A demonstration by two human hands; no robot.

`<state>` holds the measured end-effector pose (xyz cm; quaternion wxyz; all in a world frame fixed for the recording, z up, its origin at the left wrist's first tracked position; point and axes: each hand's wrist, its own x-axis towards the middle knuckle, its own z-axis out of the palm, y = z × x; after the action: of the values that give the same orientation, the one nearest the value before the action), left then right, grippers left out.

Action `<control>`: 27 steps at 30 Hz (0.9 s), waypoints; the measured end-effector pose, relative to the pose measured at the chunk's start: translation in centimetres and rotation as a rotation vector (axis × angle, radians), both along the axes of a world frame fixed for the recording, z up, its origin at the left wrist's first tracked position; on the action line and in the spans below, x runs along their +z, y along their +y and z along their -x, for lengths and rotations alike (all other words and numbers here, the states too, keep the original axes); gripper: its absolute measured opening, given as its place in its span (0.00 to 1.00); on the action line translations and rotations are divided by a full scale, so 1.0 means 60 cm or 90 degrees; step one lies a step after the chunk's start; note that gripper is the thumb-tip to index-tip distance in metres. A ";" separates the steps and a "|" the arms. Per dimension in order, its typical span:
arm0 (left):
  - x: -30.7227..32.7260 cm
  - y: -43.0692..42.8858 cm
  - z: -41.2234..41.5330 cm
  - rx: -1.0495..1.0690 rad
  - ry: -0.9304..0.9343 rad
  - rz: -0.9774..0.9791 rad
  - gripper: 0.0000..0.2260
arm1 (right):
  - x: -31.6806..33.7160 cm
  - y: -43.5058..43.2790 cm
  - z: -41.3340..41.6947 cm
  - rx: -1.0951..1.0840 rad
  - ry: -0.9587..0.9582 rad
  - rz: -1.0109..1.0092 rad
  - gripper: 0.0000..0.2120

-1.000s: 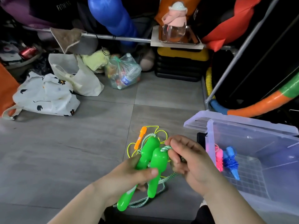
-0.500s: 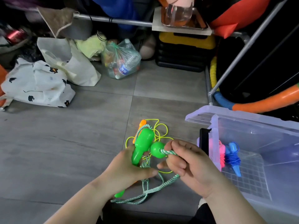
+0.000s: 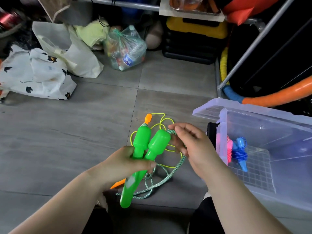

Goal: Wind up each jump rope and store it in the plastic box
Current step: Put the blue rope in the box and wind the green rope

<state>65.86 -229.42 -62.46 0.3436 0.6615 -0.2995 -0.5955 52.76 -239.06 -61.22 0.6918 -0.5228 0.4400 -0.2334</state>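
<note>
Head view, looking down at two bare forearms over a grey tiled floor (image 3: 84,132). The left hand (image 3: 128,164) is clenched around the narrow waists of two bright green plastic jump rope handles (image 3: 141,142), held side by side and touching. Their long axis runs from near the person's lap up and away, leaning a little to the right. The fat rounded ends point away from the person, and one slim tail pokes out below the left hand, pointing back toward the body.

A green-and-white braided cord (image 3: 162,181) leaves the fat ends. The right hand (image 3: 194,149), just right of the handles and slightly blurred, has its fingers curled and pinches this cord at the top of the right-side handle. The cord then drops behind the right palm and falls in loose loops below both hands.

Beyond the hands, a thin yellow cord (image 3: 162,119) lies in loose curls on the floor, with a small orange handle (image 3: 148,118) at its far end.

Right of the right hand stands an open clear plastic storage box (image 3: 224,115). Inside, a wound pink rope bundle (image 3: 228,149) and a wound blue rope bundle (image 3: 240,152) lie side by side.
</note>
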 end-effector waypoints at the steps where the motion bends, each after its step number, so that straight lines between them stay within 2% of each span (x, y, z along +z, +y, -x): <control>1: 0.004 0.000 0.003 0.018 0.054 -0.001 0.10 | 0.000 0.002 -0.002 0.002 0.016 0.011 0.13; 4: 0.012 0.000 0.006 0.043 0.174 0.001 0.08 | -0.002 0.005 -0.004 0.008 0.056 0.047 0.14; 9: 0.005 0.004 0.009 0.058 0.271 -0.019 0.05 | -0.014 0.005 -0.001 0.041 0.097 0.128 0.15; 13: 0.014 0.007 0.012 0.026 0.301 -0.035 0.03 | -0.021 0.005 0.002 0.042 0.096 0.172 0.17; 17: 0.018 0.014 0.008 -0.113 0.332 -0.027 0.15 | -0.012 0.007 0.005 0.039 0.063 0.194 0.18; 19: 0.014 0.013 0.008 -0.138 0.346 -0.007 0.20 | -0.013 0.006 0.006 0.033 0.058 0.188 0.17; 21: 0.012 0.009 0.009 -0.098 0.343 -0.004 0.15 | -0.015 0.003 0.007 0.033 0.056 0.177 0.17; 23: 0.016 0.006 0.014 -0.061 0.329 -0.020 0.03 | -0.017 0.000 0.009 0.052 0.041 0.155 0.17; 25: 0.014 0.008 0.014 -0.073 0.325 -0.038 0.03 | -0.020 -0.003 0.009 0.073 0.023 0.125 0.19; 27: 0.009 0.009 0.011 -0.122 0.335 -0.051 0.12 | -0.022 -0.003 0.006 0.083 0.024 0.111 0.24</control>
<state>65.18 -228.86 -61.91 0.3253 0.4658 -0.2375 -0.7879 52.39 -239.23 -62.53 0.6489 -0.6126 0.3964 -0.2155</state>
